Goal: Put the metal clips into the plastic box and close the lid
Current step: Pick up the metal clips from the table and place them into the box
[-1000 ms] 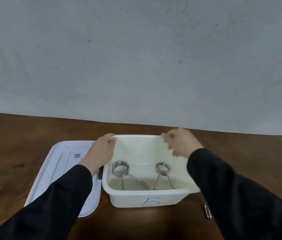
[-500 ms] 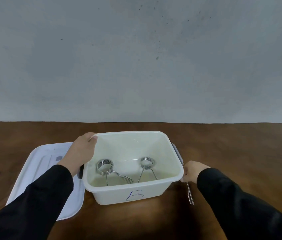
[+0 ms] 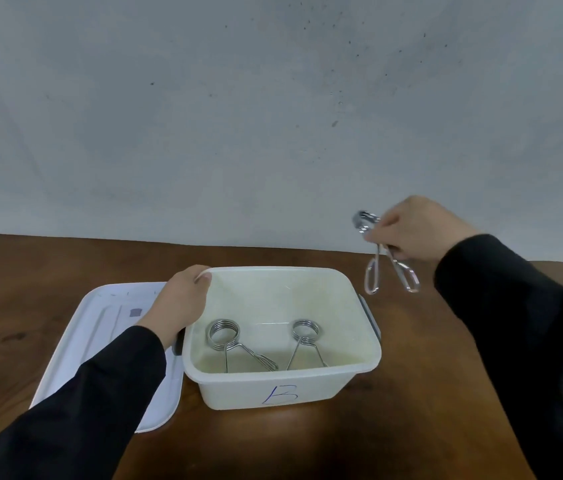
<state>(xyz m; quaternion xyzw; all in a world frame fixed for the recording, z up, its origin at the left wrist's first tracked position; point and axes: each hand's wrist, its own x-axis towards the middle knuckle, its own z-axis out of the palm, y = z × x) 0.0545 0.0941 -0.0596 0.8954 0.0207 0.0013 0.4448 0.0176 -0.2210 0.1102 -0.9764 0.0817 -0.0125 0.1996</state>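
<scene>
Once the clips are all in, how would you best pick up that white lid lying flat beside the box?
Probably by the lid's long left edge, coming from the left. It lies flat on the table, so fingers must hook under a rim. That edge is bare, while the right one is crowded by the box and left hand.

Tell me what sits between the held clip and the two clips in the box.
In the head view, only the box's right rim and its grey latch lie between the held clip in the right hand and the two clips; otherwise air.

Your left hand point(image 3: 183, 303): fingers curled, thumb hooked forward, sleeve trailing behind; your right hand point(image 3: 418, 230): raised, fingers pinched closed, black sleeve behind.
</scene>
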